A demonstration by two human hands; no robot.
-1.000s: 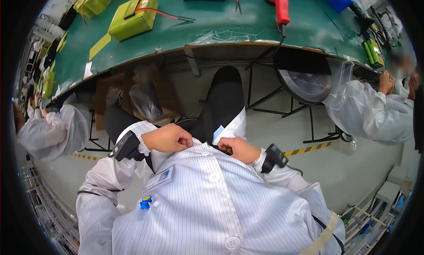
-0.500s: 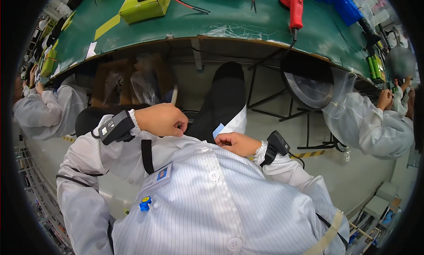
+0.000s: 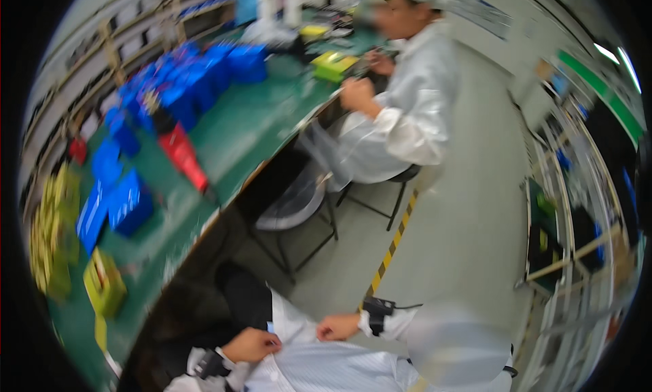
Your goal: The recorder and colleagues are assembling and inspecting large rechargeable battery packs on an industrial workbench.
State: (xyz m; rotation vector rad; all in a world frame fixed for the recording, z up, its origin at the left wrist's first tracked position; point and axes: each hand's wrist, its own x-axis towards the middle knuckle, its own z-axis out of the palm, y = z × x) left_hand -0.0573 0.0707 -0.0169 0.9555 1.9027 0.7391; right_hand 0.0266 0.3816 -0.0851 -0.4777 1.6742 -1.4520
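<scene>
The left hand (image 3: 252, 344) has its fingers curled against the front of the white coat (image 3: 319, 368); whether they pinch cloth, I cannot tell. The right hand (image 3: 339, 327) is half-curled near the coat, its hold unclear. Beyond the left hand, the green table (image 3: 238, 134) bears a yellow box (image 3: 104, 281) and a red tool (image 3: 182, 157).

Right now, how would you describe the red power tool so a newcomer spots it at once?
Find the green workbench on the left, then the cluster of blue packs on it. Between them and the bench's near edge, the red power tool slants down to the right. Its long red body sets it apart from the blue and yellow-green packs nearby.
</scene>
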